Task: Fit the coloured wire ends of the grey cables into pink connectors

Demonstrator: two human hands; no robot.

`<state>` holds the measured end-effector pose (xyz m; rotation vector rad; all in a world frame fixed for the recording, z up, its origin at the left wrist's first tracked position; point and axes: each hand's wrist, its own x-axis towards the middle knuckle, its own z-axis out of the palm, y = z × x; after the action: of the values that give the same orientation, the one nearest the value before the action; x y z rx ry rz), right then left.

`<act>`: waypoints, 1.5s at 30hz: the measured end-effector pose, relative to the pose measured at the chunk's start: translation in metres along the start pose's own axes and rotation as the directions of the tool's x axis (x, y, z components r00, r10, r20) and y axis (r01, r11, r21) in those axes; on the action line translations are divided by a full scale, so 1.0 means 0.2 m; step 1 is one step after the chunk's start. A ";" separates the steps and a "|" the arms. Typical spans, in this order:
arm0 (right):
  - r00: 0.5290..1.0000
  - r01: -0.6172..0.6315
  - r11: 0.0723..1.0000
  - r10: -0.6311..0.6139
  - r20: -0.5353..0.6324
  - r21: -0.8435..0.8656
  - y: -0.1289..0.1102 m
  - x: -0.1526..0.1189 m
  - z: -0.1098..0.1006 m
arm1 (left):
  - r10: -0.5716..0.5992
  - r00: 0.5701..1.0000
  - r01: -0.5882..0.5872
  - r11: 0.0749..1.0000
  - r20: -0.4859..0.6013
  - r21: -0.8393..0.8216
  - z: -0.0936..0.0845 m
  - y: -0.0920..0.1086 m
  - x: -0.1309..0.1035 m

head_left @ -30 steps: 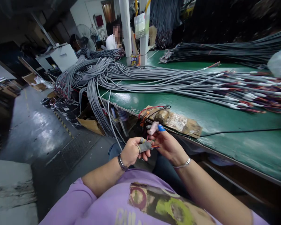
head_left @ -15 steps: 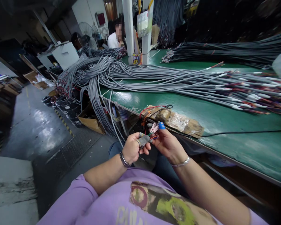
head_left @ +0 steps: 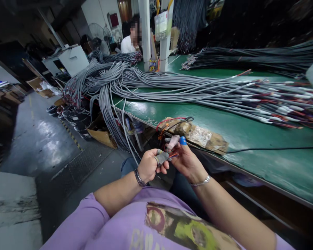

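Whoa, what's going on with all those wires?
Someone's left hand is pinching some thin coloured wires. The right hand is right by the wire ends; exactly what it grips is hard to see. Long grey cables lie across the green table, behind a brown board.

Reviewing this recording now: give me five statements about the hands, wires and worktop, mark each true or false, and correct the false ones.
1. The left hand holds a small bunch of thin multicoloured wires. True.
2. The bright blue fingertip cover is worn on the left hand. False: it is on the right hand.
3. Long grey round cables lie across the glossy green worktop. True.
4. The brown slab partly wrapped in clear film is on the floor. False: it lies along the worktop's near edge.
5. A shiny silver-coloured bracelet is on the right wrist. True.
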<state>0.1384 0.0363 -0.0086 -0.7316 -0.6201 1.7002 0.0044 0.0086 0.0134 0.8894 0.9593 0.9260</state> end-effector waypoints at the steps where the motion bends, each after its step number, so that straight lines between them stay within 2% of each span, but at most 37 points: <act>1: 1.000 -0.004 1.000 0.004 -0.002 0.010 0.00 0.00 0.00 | 0.005 1.000 -0.005 1.000 0.005 0.000 0.00 0.00 -0.01; 6: 0.998 -0.029 0.999 0.031 -0.056 0.036 -0.03 -0.02 0.02 | 0.038 0.999 -0.038 0.999 0.017 0.017 -0.02 -0.01 -0.04; 12: 0.996 0.040 0.999 -0.041 -0.073 -0.012 -0.03 -0.02 0.03 | 0.053 0.999 -0.053 0.999 -0.008 0.000 -0.01 0.02 -0.03; 19: 0.995 -0.078 0.993 0.082 -0.051 0.087 -0.01 0.04 0.01 | 0.010 1.000 -0.009 0.999 0.025 -0.034 0.00 0.03 0.01; 23: 0.994 -0.074 0.983 0.085 -0.064 0.167 0.00 0.06 0.01 | -0.009 1.000 0.010 0.999 0.008 -0.039 0.01 0.01 0.02; 28: 0.997 -0.057 0.984 0.065 -0.038 0.171 0.01 0.05 0.00 | -0.006 1.000 0.007 0.999 0.010 -0.046 0.00 -0.01 0.03; 34: 0.994 -0.104 0.987 0.101 0.030 0.124 -0.02 0.00 -0.01 | 0.031 1.000 -0.031 1.000 -0.001 0.004 0.00 -0.01 -0.01; 37: 0.995 -0.088 0.991 0.084 0.043 0.098 -0.04 -0.02 0.00 | 0.049 0.999 -0.049 0.998 -0.011 0.034 0.01 -0.02 -0.04; 45: 0.996 -0.085 0.993 0.088 -0.030 0.087 -0.03 -0.03 0.01 | 0.131 0.987 -0.135 0.990 -0.094 -0.038 0.05 -0.05 -0.06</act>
<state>0.1416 0.0319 -0.0028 -0.7341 -0.4953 1.7794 0.0131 -0.0068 0.0113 0.8874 0.9627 1.1057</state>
